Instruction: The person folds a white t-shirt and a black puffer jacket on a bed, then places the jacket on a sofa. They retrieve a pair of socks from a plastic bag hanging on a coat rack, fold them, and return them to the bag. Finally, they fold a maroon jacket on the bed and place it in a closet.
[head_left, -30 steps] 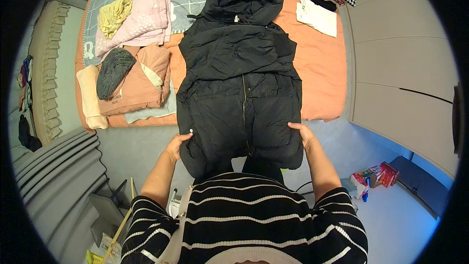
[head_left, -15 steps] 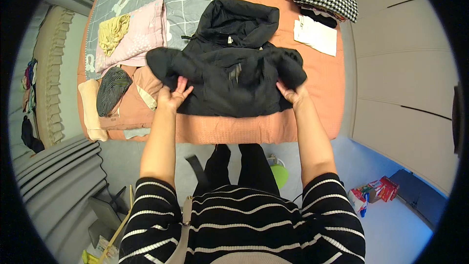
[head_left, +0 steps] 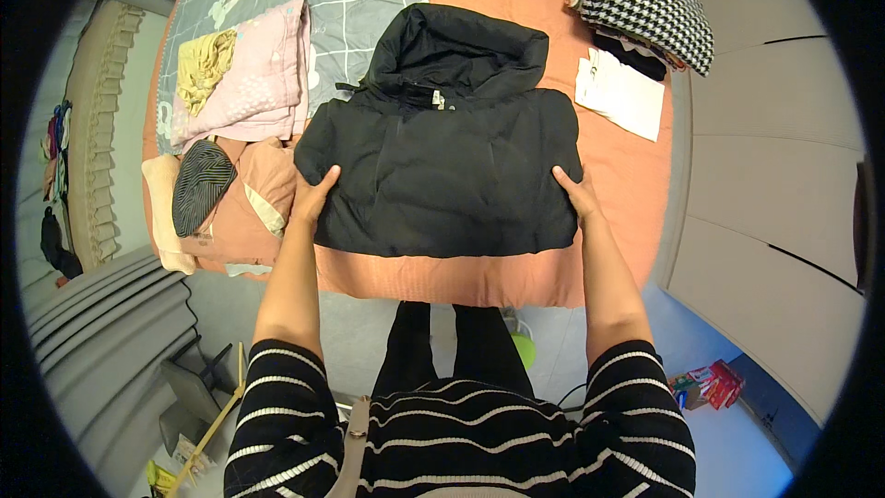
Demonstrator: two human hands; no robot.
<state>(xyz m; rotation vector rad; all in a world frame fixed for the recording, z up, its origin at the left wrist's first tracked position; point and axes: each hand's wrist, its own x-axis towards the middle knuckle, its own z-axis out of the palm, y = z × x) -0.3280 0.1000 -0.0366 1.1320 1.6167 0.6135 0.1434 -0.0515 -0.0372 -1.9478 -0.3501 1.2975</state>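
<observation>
The black jacket (head_left: 442, 180) lies flat on the orange-covered bed (head_left: 625, 189), straight ahead of the person; its wide hood (head_left: 466, 51) points to the far side, and its body makes a broad, neat block with a fairly straight near edge, a strip of the bed showing in front of it. The left hand (head_left: 312, 201) holds the jacket's left side and the right hand (head_left: 583, 197) its right side, at nearly the same level; each thumb lies on top of the fabric while the other fingers are tucked out of sight at the edge, so the sides look pinched, though how the hidden fingers are set I cannot tell.

The step in hand looks like squaring up the folded body, with the hood not yet tucked in; a next move would seem to call for keeping both sides level, so that the padding does not slip out of line, and for letting the hood be reached without dragging the block.

To the left, a peach garment (head_left: 263, 175) sits nearest the left hand, with a dark striped cloth (head_left: 203, 186) on it; beyond it lies a pink folded blanket (head_left: 275, 55) with a yellow cloth (head_left: 205, 69) on top; at the far right, a white cloth (head_left: 619, 97) lies near a houndstooth bundle (head_left: 645, 2).
</observation>
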